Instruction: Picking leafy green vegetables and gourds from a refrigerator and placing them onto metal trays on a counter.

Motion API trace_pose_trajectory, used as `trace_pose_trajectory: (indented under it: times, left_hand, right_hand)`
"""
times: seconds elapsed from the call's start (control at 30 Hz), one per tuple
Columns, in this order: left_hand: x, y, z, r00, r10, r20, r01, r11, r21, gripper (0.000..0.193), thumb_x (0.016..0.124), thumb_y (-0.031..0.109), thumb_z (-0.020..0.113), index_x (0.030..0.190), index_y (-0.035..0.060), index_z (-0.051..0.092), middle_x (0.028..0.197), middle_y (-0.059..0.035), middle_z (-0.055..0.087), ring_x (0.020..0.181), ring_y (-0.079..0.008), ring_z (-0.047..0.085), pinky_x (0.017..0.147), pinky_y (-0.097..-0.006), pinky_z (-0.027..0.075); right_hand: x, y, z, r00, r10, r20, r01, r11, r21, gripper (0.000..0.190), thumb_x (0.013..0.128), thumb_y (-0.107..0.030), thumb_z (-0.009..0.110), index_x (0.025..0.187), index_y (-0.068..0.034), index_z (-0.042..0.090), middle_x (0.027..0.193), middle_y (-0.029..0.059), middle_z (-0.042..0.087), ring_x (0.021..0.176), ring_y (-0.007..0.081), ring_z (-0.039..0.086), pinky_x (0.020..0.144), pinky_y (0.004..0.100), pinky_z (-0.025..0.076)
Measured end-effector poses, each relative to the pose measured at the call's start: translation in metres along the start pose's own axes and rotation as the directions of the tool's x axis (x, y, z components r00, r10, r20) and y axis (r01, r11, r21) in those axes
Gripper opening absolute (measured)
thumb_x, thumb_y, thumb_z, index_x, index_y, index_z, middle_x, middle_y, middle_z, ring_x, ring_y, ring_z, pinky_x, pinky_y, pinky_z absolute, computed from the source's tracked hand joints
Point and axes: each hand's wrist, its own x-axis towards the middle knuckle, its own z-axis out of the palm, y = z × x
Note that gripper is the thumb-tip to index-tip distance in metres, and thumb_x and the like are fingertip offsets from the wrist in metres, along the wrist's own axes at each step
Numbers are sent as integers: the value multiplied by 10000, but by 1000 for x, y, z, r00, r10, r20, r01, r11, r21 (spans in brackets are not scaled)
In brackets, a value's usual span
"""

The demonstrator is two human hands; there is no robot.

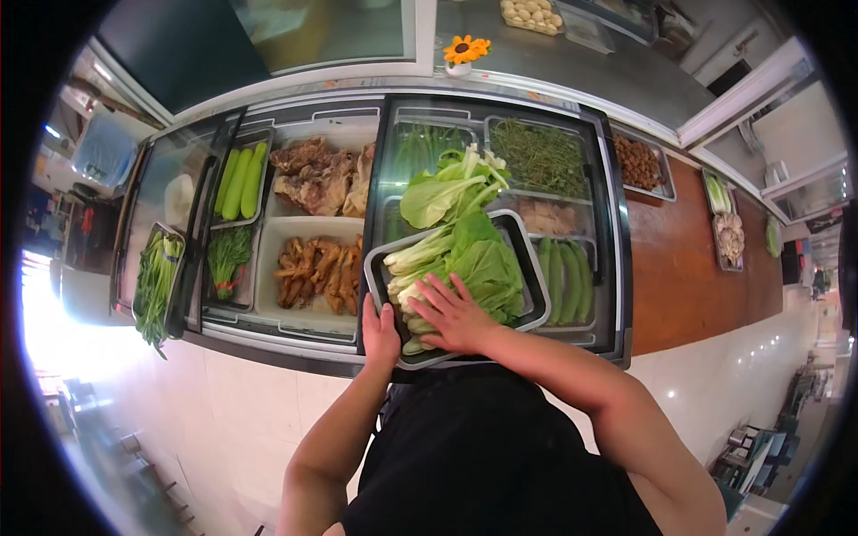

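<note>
A dark tray with a pale rim (pixel 539 295) sits at a slant over the glass lid of the display case, near my body. Leafy greens with pale stems (pixel 486 268) fill it, and a further bunch of leafy greens (pixel 446 194) sticks out past its far rim onto the glass. My left hand (pixel 381 335) grips the tray's near left side, thumb up along the rim, its lower fingers hidden. Fingers spread, my right hand (pixel 452 315) lies flat on the pale stems inside the tray.
Left in the case are a tub of cooked chicken feet (pixel 318 275), meat pieces (pixel 318 171) and long green gourds (pixel 241 182). A tray of greens (pixel 157 275) stands on the left glass. Right are green gourds (pixel 564 281) under glass and a brown wooden counter (pixel 684 248). A flower pot (pixel 459 67) stands behind.
</note>
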Motion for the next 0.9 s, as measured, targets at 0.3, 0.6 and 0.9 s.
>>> trace_pose_trajectory:
  times: [0.3,0.6,0.9]
  left_hand:
    - [0,-4,-21,987,-40,156,-34,896,442,349,707,174,696,1007,10,627,977,-195,637,918,-317,623,788,-368,489]
    - [25,-27,-23,971,-42,235,54,998,-42,334,724,6,609,1053,-24,651,907,-110,694,791,-184,651,736,-322,508]
    - [-31,75,20,796,-84,599,299,916,-269,452,803,-132,485,1234,-17,560,1093,-95,666,933,-190,657,851,-321,524]
  right_hand:
    - [-144,85,3,378,776,-506,-773,565,288,382,873,-207,629,1192,-11,550,1083,195,596,1017,340,588,885,426,472]
    - [-168,32,7,183,950,252,-371,-170,913,151,905,-117,617,988,7,593,795,58,597,655,152,599,553,296,527]
    - [-266,-53,-39,79,973,218,41,-222,974,275,952,-93,564,1219,-30,573,1000,38,651,866,126,620,717,285,543]
